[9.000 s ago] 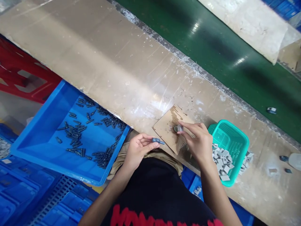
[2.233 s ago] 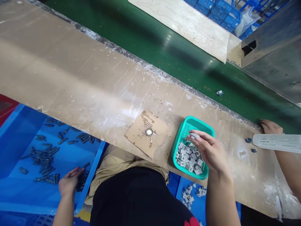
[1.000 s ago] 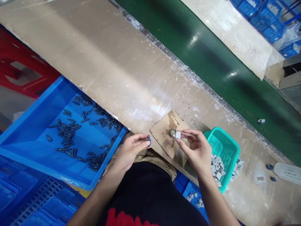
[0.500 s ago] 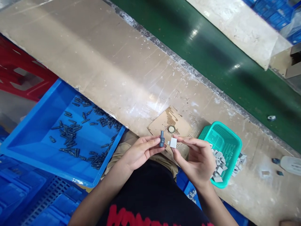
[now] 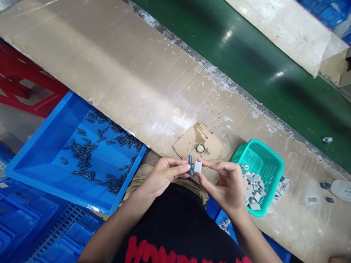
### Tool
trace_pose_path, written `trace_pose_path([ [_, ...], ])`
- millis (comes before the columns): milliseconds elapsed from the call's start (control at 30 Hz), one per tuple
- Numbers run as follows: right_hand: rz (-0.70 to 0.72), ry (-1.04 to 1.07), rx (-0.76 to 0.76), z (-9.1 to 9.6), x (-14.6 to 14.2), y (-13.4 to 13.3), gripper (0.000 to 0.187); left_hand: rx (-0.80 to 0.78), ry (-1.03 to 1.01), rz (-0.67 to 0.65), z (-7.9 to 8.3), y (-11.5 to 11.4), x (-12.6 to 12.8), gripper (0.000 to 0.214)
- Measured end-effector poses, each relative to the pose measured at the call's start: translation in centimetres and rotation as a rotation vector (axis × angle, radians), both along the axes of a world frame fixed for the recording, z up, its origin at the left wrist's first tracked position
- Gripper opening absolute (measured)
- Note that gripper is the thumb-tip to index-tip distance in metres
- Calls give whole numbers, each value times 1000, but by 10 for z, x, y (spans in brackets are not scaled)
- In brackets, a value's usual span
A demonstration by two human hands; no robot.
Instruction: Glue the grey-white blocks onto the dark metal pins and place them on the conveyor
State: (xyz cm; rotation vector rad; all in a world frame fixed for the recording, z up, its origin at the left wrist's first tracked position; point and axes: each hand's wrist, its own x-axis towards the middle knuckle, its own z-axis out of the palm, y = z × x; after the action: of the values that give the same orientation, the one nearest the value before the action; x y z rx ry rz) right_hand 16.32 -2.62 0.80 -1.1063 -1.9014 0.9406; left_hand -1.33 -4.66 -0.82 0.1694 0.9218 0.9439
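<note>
Between the thumb and fingers of my left hand (image 5: 161,175) is a dark grey plastic piece (image 5: 190,164), slim at the top and wider below, held upright. My right hand (image 5: 227,182) pinches a small whitish square block (image 5: 197,167) by its edges. The block's left side meets the dark piece, or nearly so; I cannot tell how far they are joined. Just beyond the hands, a bottle cap (image 5: 200,148) sits on a stained cardboard piece (image 5: 181,143).
A green basket (image 5: 276,175) of whitish blocks stands right of my hands, with more blocks beside it. At left, a large blue tray (image 5: 41,146) holds many dark pieces. A white bottle (image 5: 341,190) lies far right. Beyond the table (image 5: 109,73) runs a green belt-like surface (image 5: 208,44).
The whitish block has moved left to the dark piece, closing the gap between them. The dark piece has turned a little in my left fingers.
</note>
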Motion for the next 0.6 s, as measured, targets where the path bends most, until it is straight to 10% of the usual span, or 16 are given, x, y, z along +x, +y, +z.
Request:
trace_pose_path([
  [367,70,4,6,9,2,3,43,79,155,-16,7,3,-6,19],
  [600,19,196,-79,6,1,3,43,-1,-108,-66,4,7,1,23],
])
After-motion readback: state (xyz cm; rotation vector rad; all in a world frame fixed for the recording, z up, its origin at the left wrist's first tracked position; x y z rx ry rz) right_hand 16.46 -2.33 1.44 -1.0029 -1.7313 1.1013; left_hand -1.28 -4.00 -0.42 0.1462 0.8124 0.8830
